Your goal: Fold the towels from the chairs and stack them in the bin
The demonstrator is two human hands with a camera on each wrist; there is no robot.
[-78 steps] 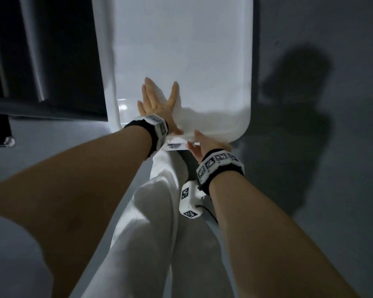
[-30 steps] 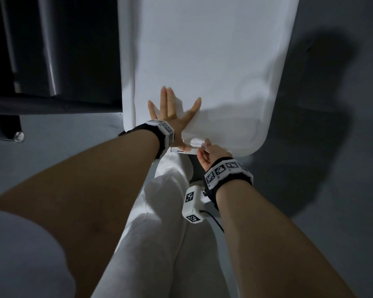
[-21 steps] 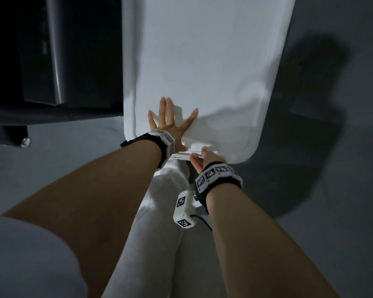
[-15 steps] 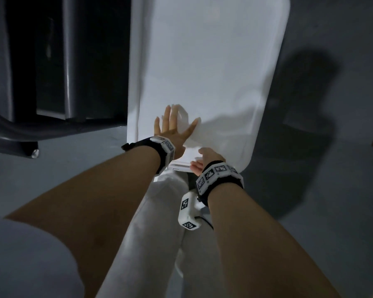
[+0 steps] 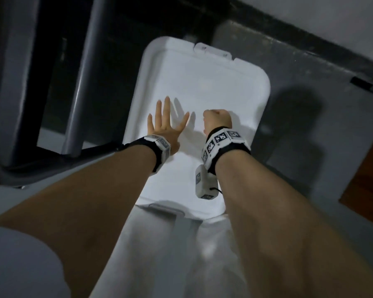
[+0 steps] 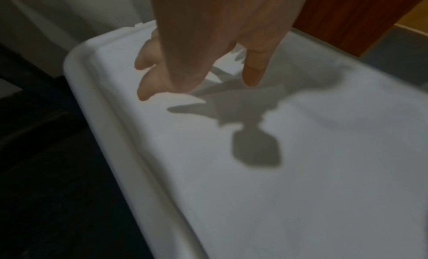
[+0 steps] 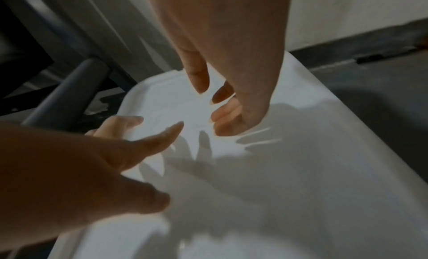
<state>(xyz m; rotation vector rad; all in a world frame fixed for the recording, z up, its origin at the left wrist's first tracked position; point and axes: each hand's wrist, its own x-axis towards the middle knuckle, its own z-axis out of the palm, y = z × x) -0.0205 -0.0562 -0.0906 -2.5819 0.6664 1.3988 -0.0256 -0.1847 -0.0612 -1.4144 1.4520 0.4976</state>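
Observation:
A white plastic bin lid (image 5: 213, 87) lies shut over the bin on the grey floor, with a latch tab at its near end (image 5: 166, 208) and another at its far end (image 5: 211, 50). My left hand (image 5: 166, 123) hovers just above the lid's middle with its fingers spread straight; its shadow falls apart from the fingers in the left wrist view (image 6: 208, 52). My right hand (image 5: 218, 119) is beside it over the lid, fingers curled in and holding nothing (image 7: 227, 98). No towel is in view.
A dark metal furniture frame (image 5: 80, 82) stands close along the bin's left side. A dark skirting and pale wall (image 5: 310, 29) run behind the bin. A brown wooden panel (image 5: 366, 179) is at the right. My white trousers (image 5: 159, 254) fill the bottom.
My right hand has left the latch at the lid's near end and moved forward over the lid, fingers curled. My left hand has lifted off the lid. The whole lid now shows.

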